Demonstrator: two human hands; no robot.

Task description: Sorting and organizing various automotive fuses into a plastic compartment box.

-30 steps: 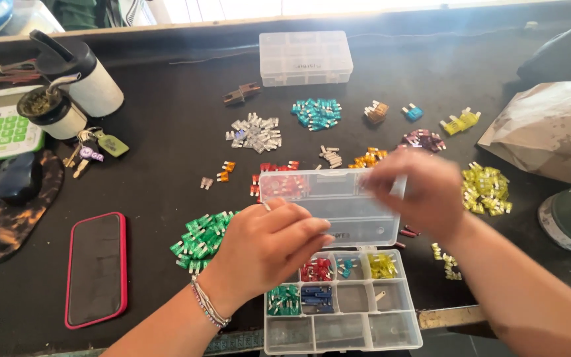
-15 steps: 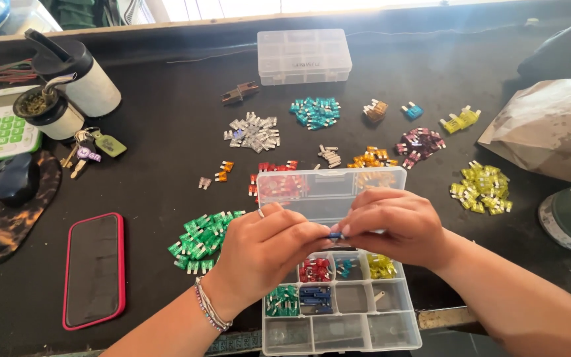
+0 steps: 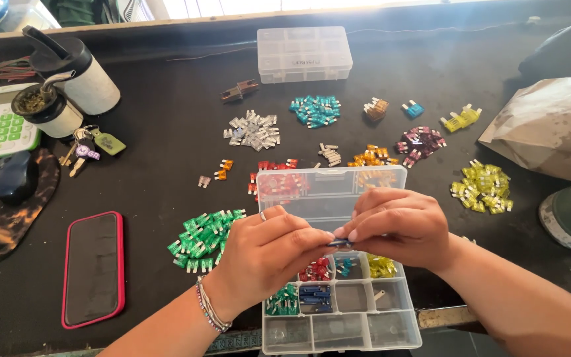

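Observation:
Both hands meet over an open clear plastic organizer box (image 3: 404, 330) near the table's front edge. My left hand (image 3: 266, 254) and my right hand (image 3: 398, 228) pinch one small dark blue blade fuse (image 3: 340, 243) between their fingertips. The box's raised lid (image 3: 332, 192) stands behind the hands. Its compartments hold red, teal, yellow, green and blue fuses. A heap of green fuses (image 3: 203, 235) lies just left of my left hand.
Sorted fuse piles dot the black table: grey (image 3: 252, 130), teal (image 3: 315, 110), orange (image 3: 371, 157), purple (image 3: 421, 142), yellow (image 3: 482, 185), red (image 3: 275, 175). A second shut clear box (image 3: 304, 54) sits at the back. A red-cased phone (image 3: 94, 268), keys, calculator, mouse and cups lie left; a paper bag (image 3: 550, 125) right.
My right hand has come down from the lid's right edge to meet my left hand over the box. Both hands now pinch a small blue fuse together.

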